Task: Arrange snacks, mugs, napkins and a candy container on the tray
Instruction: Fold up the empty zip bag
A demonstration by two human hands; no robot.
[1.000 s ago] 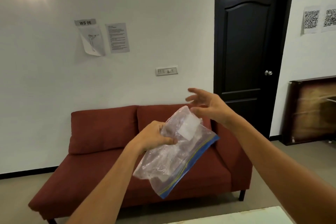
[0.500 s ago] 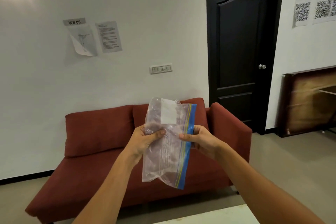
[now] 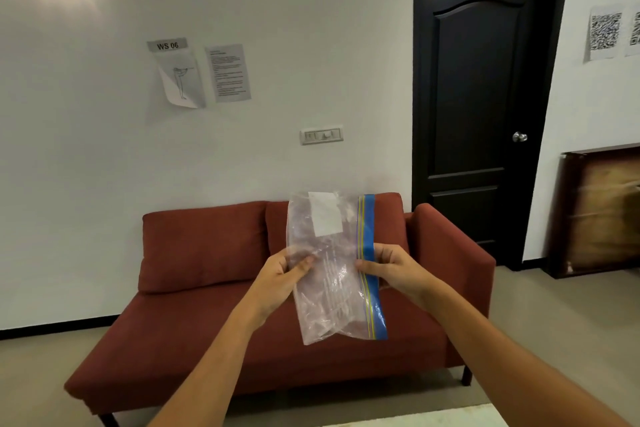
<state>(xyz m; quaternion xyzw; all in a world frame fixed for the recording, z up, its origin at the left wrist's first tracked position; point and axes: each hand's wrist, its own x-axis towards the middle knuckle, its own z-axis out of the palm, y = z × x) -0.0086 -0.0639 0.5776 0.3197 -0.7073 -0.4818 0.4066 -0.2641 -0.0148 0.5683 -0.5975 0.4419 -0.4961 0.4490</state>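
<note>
I hold a clear zip-lock plastic bag (image 3: 332,274) upright in the air in front of me, its blue seal strip along the right edge and a white label near the top. My left hand (image 3: 282,276) pinches the bag's left edge with the thumb in front. My right hand (image 3: 393,269) pinches the blue seal strip on the right side. The bag looks empty and crumpled. No tray, mugs, napkins or snacks are in view.
A red sofa (image 3: 214,288) stands against the white wall straight ahead. A dark closed door (image 3: 481,107) is at the right, with a wooden panel (image 3: 602,208) leaning beside it. A pale table corner (image 3: 460,418) shows at the bottom edge.
My right hand came down from open in the air and took the bag's blue seal edge. The bag turned from slanted to upright, held between both hands.
</note>
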